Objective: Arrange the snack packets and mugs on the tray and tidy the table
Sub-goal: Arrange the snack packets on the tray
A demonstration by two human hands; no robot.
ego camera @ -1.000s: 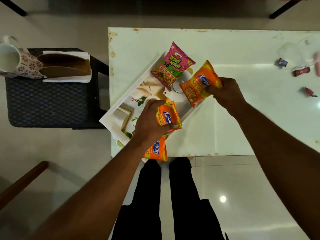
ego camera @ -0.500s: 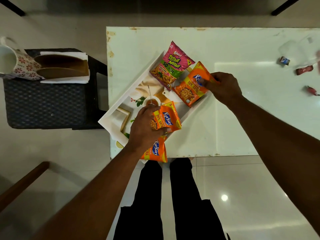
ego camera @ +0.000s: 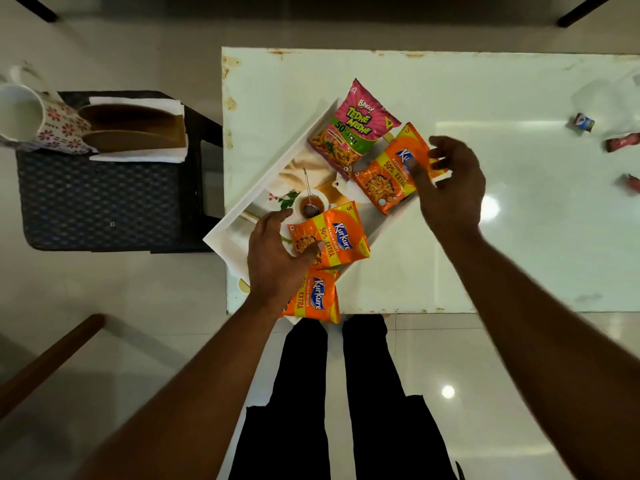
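the right hand [ego camera: 450,183] has set the upper kurkure packet [ego camera: 384,174] down on the white tray [ego camera: 263,174] and loosened, fingers apart, thumb barely touching it. the left hand [ego camera: 277,252] lies flat, thumb on the middle kurkure packet [ego camera: 334,237]. the bingo packet [ego camera: 353,129] and lowest kurkure packet [ego camera: 317,297] are placed too. left, i judge: the floral mug [ego camera: 34,116] at upper left and the wrappers [ego camera: 583,122] at far right.
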